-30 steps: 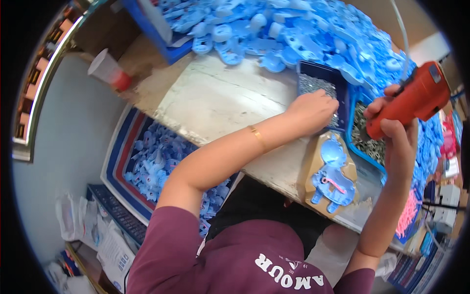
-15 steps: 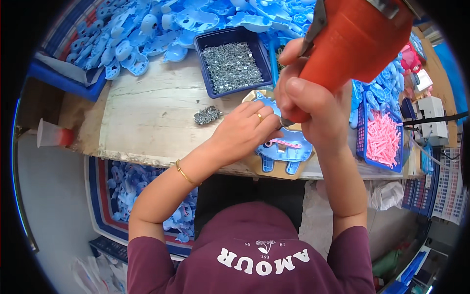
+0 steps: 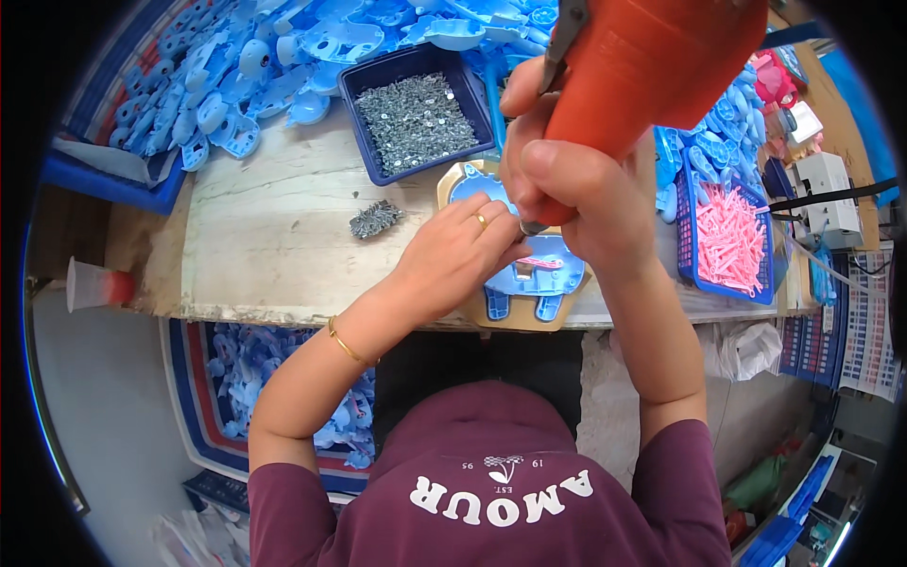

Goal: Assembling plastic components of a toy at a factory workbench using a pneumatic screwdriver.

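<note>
My right hand (image 3: 586, 189) is wrapped round a large red electric screwdriver (image 3: 642, 80), held tilted with its bit pointing down at a blue plastic toy shell (image 3: 562, 274). My left hand (image 3: 458, 246) lies over the shell's left side, its fingers drawn together beside the bit; whatever they pinch is hidden. A pink plastic strip (image 3: 540, 263) lies inside the shell. The shell rests in a tan, board-like holder (image 3: 472, 312) at the table's front edge. Left of my hand sits a small heap of screws (image 3: 376, 219).
Behind the holder stands a dark blue tray (image 3: 378, 172) of screws. Blue shells (image 3: 340, 42) are piled along the back. On the right, a blue basket (image 3: 688, 250) holds pink strips. A clear cup (image 3: 85, 283) lies at the left edge; a box of blue parts (image 3: 189, 397) sits below.
The whole view has shifted, so the table and tray appear farther left and slightly higher. Both hands and the screwdriver stay at the same part of the shell.
</note>
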`<state>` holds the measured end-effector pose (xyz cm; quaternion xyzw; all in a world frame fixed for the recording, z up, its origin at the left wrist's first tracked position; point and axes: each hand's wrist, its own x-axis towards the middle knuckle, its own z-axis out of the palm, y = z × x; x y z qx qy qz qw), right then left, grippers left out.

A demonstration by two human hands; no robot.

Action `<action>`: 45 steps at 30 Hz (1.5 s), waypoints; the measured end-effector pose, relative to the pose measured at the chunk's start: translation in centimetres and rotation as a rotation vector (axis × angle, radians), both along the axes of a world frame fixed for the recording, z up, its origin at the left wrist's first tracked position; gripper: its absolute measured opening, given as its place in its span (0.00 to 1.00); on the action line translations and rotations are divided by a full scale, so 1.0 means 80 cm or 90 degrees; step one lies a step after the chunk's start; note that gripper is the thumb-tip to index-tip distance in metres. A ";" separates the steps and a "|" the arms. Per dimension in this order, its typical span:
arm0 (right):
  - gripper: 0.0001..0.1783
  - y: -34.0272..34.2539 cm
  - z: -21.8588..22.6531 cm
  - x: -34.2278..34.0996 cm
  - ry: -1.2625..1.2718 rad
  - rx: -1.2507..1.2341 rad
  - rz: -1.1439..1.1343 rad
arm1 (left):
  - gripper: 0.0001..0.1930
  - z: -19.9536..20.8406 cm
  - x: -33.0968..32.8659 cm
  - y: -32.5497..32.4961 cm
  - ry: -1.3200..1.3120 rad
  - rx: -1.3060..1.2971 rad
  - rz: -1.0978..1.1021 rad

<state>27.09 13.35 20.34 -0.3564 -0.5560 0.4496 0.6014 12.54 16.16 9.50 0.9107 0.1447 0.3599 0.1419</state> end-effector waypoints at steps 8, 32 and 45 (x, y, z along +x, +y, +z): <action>0.23 -0.018 -0.011 0.021 0.009 -0.046 0.021 | 0.19 0.006 0.002 -0.023 -0.021 -0.128 -0.059; 0.19 -0.038 -0.077 0.046 -0.015 -0.065 -0.156 | 0.17 -0.009 0.013 -0.037 0.136 -0.016 -0.027; 0.22 -0.037 0.018 0.026 -0.328 0.219 -0.207 | 0.17 -0.008 -0.031 -0.048 0.033 -0.006 0.018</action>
